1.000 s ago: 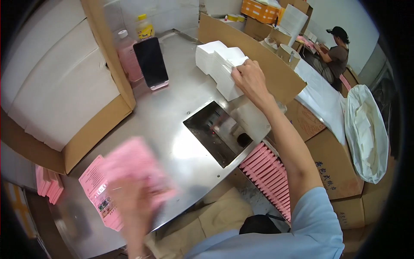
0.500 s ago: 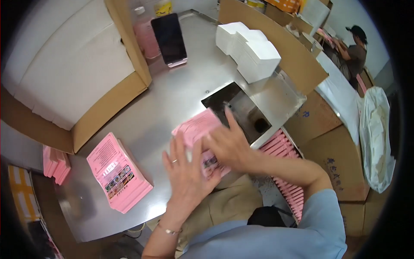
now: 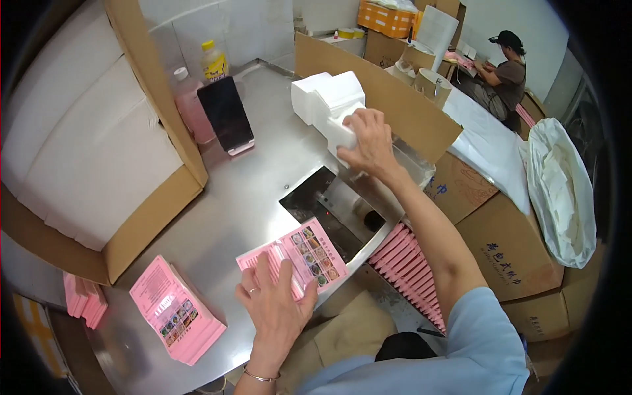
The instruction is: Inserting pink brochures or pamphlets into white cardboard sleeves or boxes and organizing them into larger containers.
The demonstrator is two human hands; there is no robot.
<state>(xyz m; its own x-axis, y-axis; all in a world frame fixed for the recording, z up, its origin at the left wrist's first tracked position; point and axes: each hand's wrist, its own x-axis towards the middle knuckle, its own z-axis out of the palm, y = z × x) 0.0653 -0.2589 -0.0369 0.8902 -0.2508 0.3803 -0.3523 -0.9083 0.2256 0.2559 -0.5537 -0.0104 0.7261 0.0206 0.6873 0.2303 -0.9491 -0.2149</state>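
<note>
Silver metal table, white wall, one co-worker, two plastic bottles. Left hand spread on one pink rectangular packet at dark rectangular opening; right hand curled over white paper stack, grip unclear.

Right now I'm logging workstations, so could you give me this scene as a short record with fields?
Left hand: left hand, fingers spread over a pink printed packet
Right hand: right hand, at the near end of a folded white paper stack; whether its grip has closed on sheets is unclear
Left side: stack of pink printed packets on the metal tabletop
Center: rectangular opening in the tabletop
Back: black phone propped up
Below right edge: row of pink packets
Background: seated person wearing a black cap
</note>
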